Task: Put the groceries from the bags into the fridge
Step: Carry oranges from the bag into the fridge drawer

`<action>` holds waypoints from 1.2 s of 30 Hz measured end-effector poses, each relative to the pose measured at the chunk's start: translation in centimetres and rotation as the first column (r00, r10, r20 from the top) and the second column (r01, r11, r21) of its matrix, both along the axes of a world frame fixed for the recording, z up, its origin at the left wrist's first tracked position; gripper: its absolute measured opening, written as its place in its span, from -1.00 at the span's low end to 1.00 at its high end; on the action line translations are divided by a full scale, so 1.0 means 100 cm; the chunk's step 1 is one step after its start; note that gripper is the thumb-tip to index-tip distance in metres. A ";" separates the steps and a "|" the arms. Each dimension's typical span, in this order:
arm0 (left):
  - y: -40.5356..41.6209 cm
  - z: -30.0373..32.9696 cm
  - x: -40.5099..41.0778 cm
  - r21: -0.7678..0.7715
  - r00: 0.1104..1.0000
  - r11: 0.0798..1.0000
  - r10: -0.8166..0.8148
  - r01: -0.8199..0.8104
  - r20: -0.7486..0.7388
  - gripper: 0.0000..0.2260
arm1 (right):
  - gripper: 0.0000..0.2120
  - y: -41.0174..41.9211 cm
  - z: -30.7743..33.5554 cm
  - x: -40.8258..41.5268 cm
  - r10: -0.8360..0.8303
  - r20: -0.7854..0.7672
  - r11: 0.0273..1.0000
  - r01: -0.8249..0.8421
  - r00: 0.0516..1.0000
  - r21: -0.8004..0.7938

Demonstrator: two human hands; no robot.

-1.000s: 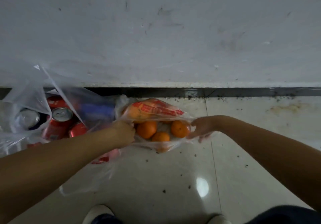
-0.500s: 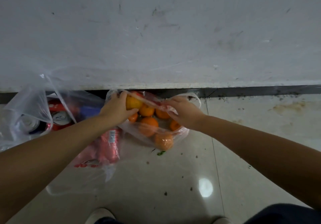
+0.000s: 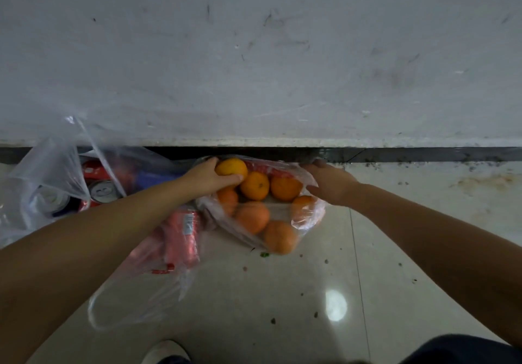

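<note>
The bag of oranges (image 3: 262, 216) lies on the floor (image 3: 282, 307) against the wall (image 3: 254, 52). The left hand (image 3: 207, 178) wraps its fingers (image 3: 236, 178) round the topmost orange (image 3: 231, 167); the right hand (image 3: 329, 184) grips the bag's right edge. Beside the bag, left, sits a bag of cans (image 3: 56, 188).

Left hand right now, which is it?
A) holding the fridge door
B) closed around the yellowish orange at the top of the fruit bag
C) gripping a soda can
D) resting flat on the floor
B: the left hand has its fingers and thumb wrapped around the yellowish orange at the mouth of the fruit bag, while the cans sit untouched in the other bag.
</note>
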State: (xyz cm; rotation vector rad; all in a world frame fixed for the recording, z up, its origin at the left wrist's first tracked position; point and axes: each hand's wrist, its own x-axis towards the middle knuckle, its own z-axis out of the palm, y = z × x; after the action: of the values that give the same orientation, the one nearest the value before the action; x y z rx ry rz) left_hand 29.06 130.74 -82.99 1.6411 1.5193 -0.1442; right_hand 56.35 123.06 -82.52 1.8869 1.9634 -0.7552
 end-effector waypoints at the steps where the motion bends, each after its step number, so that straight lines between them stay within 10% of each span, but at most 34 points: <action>1: 0.001 0.002 -0.001 -0.037 1.000 0.999 -0.021 0.022 0.020 -0.40 | -0.45 0.000 0.003 -0.003 0.027 0.023 0.996 -0.028 0.999 0.084; 6: 0.006 0.030 -0.010 -0.079 0.984 0.981 -0.173 0.176 0.050 -0.53 | -0.69 -0.012 0.027 -0.061 0.493 0.037 0.741 -0.441 0.870 0.506; 8: 0.004 0.041 -0.011 -0.078 0.966 0.963 -0.259 0.258 -0.003 -0.59 | -0.71 -0.019 0.024 -0.083 0.562 -0.068 0.795 -0.516 0.824 0.320; 10: -0.004 0.051 -0.012 -0.079 0.940 0.938 -0.340 0.339 -0.007 -0.59 | -0.61 -0.023 0.017 -0.092 0.427 -0.130 0.904 -0.424 0.895 0.055; 16: -0.022 0.070 -0.018 -0.104 0.876 0.873 -0.481 0.476 -0.026 -0.60 | -0.45 -0.033 0.000 -0.108 0.328 -0.084 0.942 -0.332 0.941 -0.052; 22: -0.019 0.075 -0.031 -0.304 0.959 0.948 -0.004 0.093 0.282 -0.22 | -0.29 -0.026 0.001 -0.094 0.050 -0.242 0.997 -0.064 0.969 -0.049; 27: -0.023 0.067 -0.005 -0.526 0.811 0.848 0.355 -0.071 0.465 -0.50 | -0.26 -0.045 0.025 -0.063 0.055 -0.391 0.997 -0.069 0.919 -0.023; 30: -0.030 0.066 0.017 -0.589 0.785 0.803 0.423 -0.093 0.452 -0.62 | -0.27 -0.076 0.034 -0.061 0.007 -0.503 0.988 -0.083 0.864 -0.128; 36: -0.071 0.104 0.041 -0.507 0.907 0.845 0.336 -0.172 0.253 -0.38 | -0.30 -0.096 0.102 -0.031 -0.504 -0.517 0.862 0.444 0.692 -0.247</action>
State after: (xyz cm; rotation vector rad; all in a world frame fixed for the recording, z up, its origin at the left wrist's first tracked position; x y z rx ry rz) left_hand 33.14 123.62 -72.55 0.9974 1.2966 -0.0773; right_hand 53.24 113.47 -72.29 2.3275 1.6472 -1.7153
